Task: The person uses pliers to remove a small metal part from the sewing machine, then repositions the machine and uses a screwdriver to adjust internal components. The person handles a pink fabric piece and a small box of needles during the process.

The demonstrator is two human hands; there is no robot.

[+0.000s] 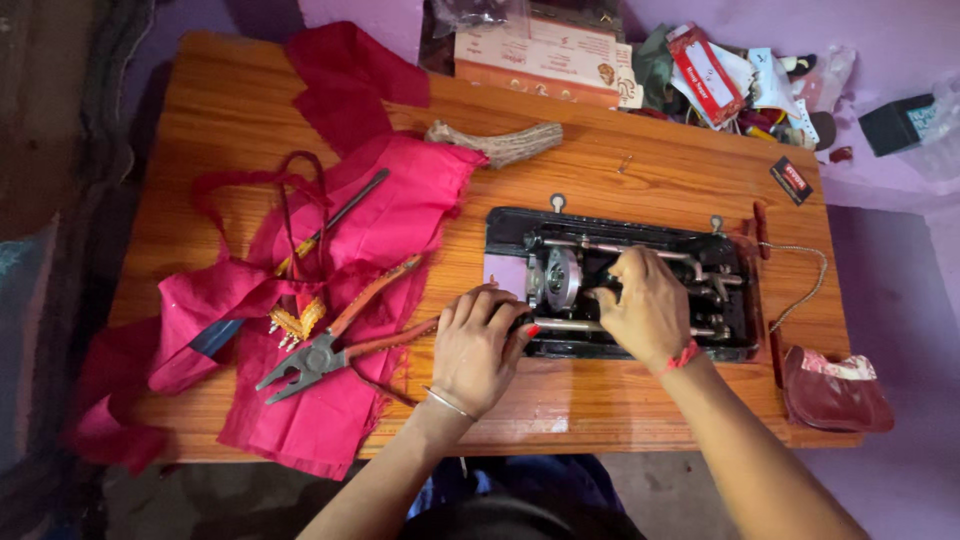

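Nearest the camera, two forearms are seen reaching from the near edge of the bench (620, 170). The left hand (478, 348), a thin bangle at its wrist, is laid with curled fingers on the left rim of the black sewing-machine underside (720, 275), which is sunk in the opening toward the bench's right end. The right hand (645, 305), a red thread at its wrist, is closed on a part inside the mechanism, beside one metal wheel (562, 278); what exactly is pinched cannot be told. Toward the left end, pink cloth (400, 215) is spread, and on it one pair of pliers (330, 345) is laid. One rough piece of wood (497, 142) lies toward the far edge. A maroon pouch (835, 392) rests at the near right corner; its contents are hidden.
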